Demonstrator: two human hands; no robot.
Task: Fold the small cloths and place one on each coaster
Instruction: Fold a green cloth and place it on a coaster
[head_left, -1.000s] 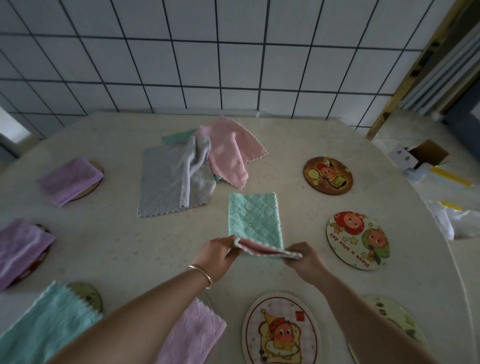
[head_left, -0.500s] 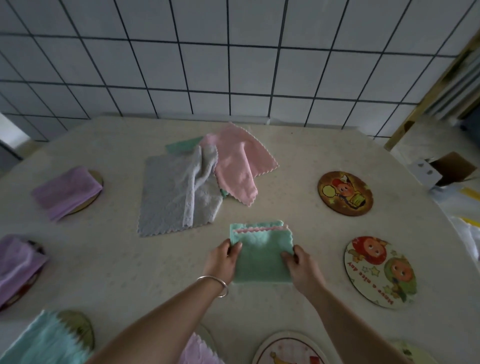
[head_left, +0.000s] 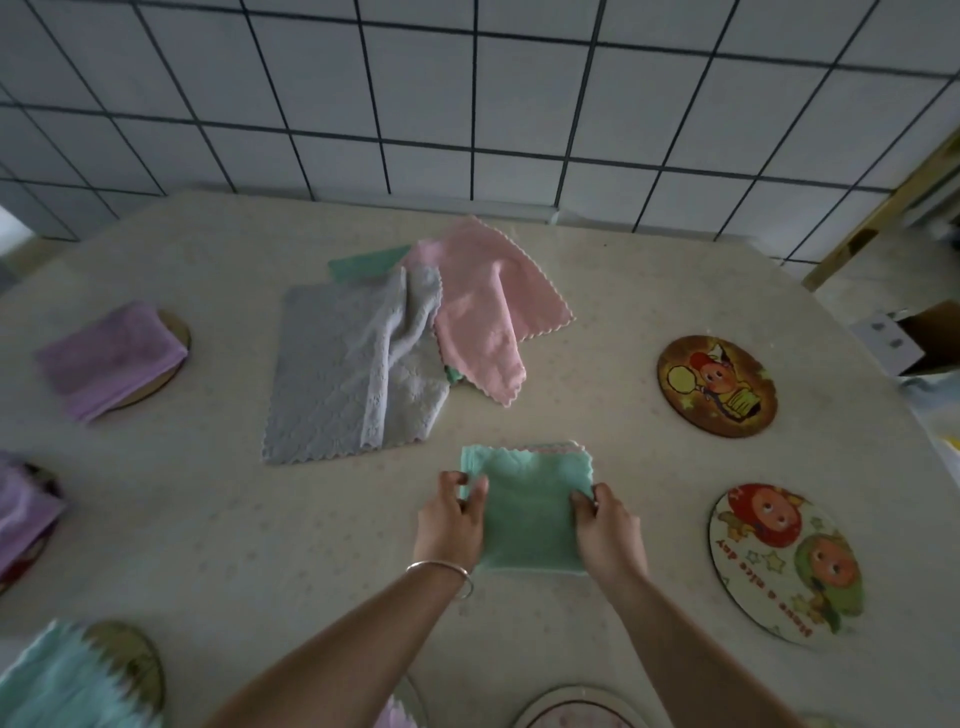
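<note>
Far left: folded purple cloth (head_left: 111, 358) on a round coaster (head_left: 171, 343), another purple cloth (head_left: 23, 514) at the edge below it, mint cloth (head_left: 62, 686) over a coaster (head_left: 132, 660) bottom-left. Centre-back: grey cloth (head_left: 353, 374) spread w/ one side bunched, pink cloth (head_left: 488, 306) overlapping its right edge. Centre-front: folded mint-green cloth (head_left: 530, 514) flat on surface (head_left: 208, 519). Left hand (head_left: 452, 525) grip pinches its left edge, right hand (head_left: 608, 530) grip pinches right edge. Right: brown cartoon coaster (head_left: 716, 384), pale cartoon coaster (head_left: 784, 561) nearer, both bare.
</note>
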